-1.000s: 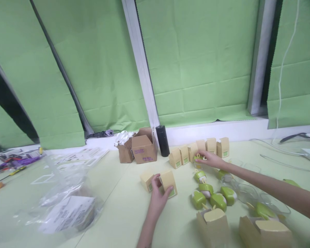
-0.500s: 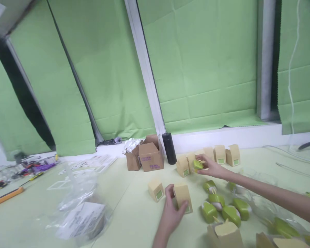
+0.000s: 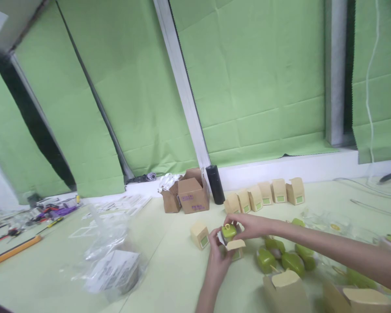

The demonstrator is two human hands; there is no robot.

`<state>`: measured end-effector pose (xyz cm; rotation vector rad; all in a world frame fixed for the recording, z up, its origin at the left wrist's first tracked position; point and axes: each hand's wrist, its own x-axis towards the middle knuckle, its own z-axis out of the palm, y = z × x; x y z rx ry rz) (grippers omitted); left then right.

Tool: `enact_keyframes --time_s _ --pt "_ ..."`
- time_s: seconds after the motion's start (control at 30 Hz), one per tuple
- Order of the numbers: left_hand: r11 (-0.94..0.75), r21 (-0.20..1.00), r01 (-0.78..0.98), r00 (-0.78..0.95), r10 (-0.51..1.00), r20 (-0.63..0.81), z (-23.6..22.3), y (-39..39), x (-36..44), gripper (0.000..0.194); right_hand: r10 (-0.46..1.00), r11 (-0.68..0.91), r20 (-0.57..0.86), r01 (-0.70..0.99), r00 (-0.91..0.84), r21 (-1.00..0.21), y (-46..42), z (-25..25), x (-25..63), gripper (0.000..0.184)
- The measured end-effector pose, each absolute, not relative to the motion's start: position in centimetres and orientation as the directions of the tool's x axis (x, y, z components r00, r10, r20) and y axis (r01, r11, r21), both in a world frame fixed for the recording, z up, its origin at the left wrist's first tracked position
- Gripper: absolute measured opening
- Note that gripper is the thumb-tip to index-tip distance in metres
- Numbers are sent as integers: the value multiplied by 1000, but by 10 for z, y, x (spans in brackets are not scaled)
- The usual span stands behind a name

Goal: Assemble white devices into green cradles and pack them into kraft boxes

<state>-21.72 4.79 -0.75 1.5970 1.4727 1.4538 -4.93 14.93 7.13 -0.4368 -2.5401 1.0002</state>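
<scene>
My right hand [image 3: 247, 226] is closed on a small green item [image 3: 228, 230] and holds it right above the open top of a small tan box [image 3: 233, 248]. That box rests on the table, gripped by my left hand [image 3: 219, 261] with its flaps spread. A closed tan box [image 3: 200, 235] stands just left of it. Several more green items [image 3: 282, 260] lie on the table under my right forearm.
A row of several closed tan boxes [image 3: 263, 195] lines the back, beside a black cylinder [image 3: 215, 184] and brown cartons [image 3: 186, 195]. Open tan boxes [image 3: 285, 291] stand at the near right. A clear plastic bag with papers [image 3: 112, 265] lies left. Tools [image 3: 26, 217] sit far left.
My right hand picked a green item from near the back row and brought it toward me, over the box. My left hand has kept hold of that box, whose top now stands open.
</scene>
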Motion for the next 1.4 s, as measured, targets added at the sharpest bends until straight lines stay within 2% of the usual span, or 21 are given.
enact_keyframes --time_s 0.07,0.17,0.3,0.4,0.47,0.6,0.87,1.23,1.4 --pt "-300 872 386 -161 909 383 -8 48 -218 51 418 702 218 162 -882 -693 147 69 -50 25" --pt "-328 845 422 -117 905 409 -4 47 -218 37 441 684 201 183 -875 -707 143 67 -48 18" --pt "-350 839 417 -81 905 418 1 46 -218 33 483 637 201 184 -852 -749 136 69 -41 41" --pt "-332 865 377 -124 907 402 -2 46 -219 50 472 609 184 169 -862 -775 131 70 -35 57" --pt "-307 885 350 -172 908 383 -7 48 -219 57 482 591 169 177 -860 -787 130 68 -34 60" --pt "-284 904 320 -231 902 365 -12 49 -217 53 524 570 191 176 -830 -803 133 62 -42 62" --pt "-242 920 307 -250 913 323 -14 48 -215 61 549 520 210 134 -809 -844 150 45 -67 46" --pt "-228 918 324 -230 923 310 -12 50 -215 60 601 455 198 127 -774 -881 154 40 -75 45" --pt "-225 911 345 -230 921 315 -14 49 -216 64 592 430 124 182 -796 -884 154 43 -73 36"
